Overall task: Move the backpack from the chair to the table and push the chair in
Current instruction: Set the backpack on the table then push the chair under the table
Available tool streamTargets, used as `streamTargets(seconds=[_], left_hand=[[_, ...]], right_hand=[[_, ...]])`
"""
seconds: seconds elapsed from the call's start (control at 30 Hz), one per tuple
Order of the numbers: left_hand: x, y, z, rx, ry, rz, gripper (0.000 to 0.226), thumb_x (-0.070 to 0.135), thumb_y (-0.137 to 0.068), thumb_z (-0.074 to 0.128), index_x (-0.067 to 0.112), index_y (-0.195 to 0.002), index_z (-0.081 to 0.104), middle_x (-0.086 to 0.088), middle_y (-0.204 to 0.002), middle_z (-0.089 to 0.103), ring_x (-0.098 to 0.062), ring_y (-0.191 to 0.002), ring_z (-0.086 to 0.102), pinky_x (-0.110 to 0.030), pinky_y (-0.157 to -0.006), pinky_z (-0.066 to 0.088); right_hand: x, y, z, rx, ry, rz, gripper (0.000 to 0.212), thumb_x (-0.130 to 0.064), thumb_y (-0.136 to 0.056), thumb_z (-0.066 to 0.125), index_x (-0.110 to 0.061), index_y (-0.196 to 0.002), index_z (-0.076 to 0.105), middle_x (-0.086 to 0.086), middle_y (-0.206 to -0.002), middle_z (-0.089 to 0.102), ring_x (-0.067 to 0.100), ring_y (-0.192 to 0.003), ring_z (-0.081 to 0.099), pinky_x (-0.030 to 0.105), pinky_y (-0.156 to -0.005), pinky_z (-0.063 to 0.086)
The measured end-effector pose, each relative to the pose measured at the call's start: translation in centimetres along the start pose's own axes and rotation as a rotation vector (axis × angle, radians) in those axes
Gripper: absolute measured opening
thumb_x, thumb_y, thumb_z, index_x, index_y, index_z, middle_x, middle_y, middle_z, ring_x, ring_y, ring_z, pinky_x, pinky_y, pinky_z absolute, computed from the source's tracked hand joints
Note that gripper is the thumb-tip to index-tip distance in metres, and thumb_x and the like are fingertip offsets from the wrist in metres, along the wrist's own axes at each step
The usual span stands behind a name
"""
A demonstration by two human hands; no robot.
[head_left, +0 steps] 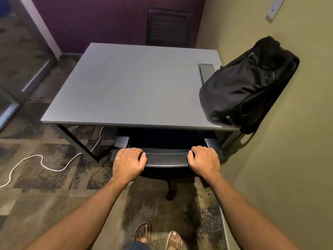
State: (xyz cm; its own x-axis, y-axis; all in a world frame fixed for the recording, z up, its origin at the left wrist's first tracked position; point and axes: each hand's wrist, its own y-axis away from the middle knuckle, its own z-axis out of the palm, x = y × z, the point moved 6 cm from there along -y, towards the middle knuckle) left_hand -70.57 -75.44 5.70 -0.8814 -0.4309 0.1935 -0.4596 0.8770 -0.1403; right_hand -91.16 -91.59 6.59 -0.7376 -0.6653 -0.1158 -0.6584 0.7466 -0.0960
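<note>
Both hands, left hand (130,163) and right hand (204,160), were clamped over the top edge of the chair (166,158) backrest, whose long axis ran parallel to the table (126,83) front edge just beyond. The backpack (246,85) lay on the table's right end, against the wall.

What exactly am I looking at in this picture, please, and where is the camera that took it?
There is no machine here: a person wears a wide-angle camera on the head, looking down at their own arms. The left hand and right hand both grip the top of an office chair's backrest, whose seat sits under the grey table. A black backpack rests on the table's right side, leaning on the wall. A white cable lies on the carpet, and the person's sandalled feet show below.
</note>
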Motion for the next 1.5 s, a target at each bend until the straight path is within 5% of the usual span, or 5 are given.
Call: streamTargets(seconds=[0.13,0.67,0.9,1.2,1.5], left_hand=[[-0.1,-1.1,0.1,-0.003,-0.023,-0.001,0.036,0.038,-0.088,0.040,0.023,-0.056,0.043,0.005,-0.049,0.040,-0.013,-0.048,0.036,-0.032,-0.058,0.026],[-1.8,-6.9,0.7,-0.027,0.002,0.037,0.030,0.041,-0.088,0.038,0.028,-0.063,0.049,0.009,-0.058,0.049,-0.016,-0.058,0.051,-0.033,-0.061,0.031],[-1.7,-9.4,0.6,-0.043,0.000,0.045,0.035,0.038,-0.087,0.038,0.023,-0.056,0.043,0.005,-0.051,0.041,-0.014,-0.051,0.040,-0.034,-0.060,0.026],[-1.6,-11.8,1.5,-0.076,-0.003,0.026,0.039,0.044,-0.090,0.032,0.025,-0.070,0.061,0.004,-0.064,0.060,-0.015,-0.062,0.056,-0.037,-0.065,0.043],[-2.9,-13.7,1.7,-0.048,0.011,0.046,0.041,0.044,-0.090,0.032,0.023,-0.072,0.064,0.004,-0.067,0.065,-0.016,-0.063,0.057,-0.033,-0.064,0.038]], right_hand=[[0.4,-1.0,0.1,0.006,0.010,-0.035,0.037,-0.041,-0.087,0.036,-0.021,-0.063,0.056,0.000,-0.063,0.061,0.022,-0.057,0.058,0.037,-0.058,0.047],[0.3,-5.6,0.7,-0.018,-0.003,0.055,0.044,-0.047,-0.087,0.033,-0.020,-0.069,0.063,-0.003,-0.063,0.060,0.019,-0.059,0.059,0.036,-0.061,0.050],[1.0,-7.7,1.1,-0.031,-0.011,0.064,0.042,-0.046,-0.088,0.033,-0.020,-0.068,0.058,-0.002,-0.065,0.060,0.022,-0.061,0.058,0.038,-0.062,0.049],[2.2,-10.2,1.2,-0.024,-0.022,0.080,0.040,-0.044,-0.089,0.034,-0.020,-0.071,0.061,-0.002,-0.070,0.063,0.021,-0.066,0.059,0.038,-0.065,0.049],[1.7,-11.6,1.6,0.006,0.001,0.086,0.043,-0.046,-0.088,0.032,-0.019,-0.071,0.062,0.000,-0.072,0.066,0.024,-0.067,0.061,0.036,-0.063,0.044]])
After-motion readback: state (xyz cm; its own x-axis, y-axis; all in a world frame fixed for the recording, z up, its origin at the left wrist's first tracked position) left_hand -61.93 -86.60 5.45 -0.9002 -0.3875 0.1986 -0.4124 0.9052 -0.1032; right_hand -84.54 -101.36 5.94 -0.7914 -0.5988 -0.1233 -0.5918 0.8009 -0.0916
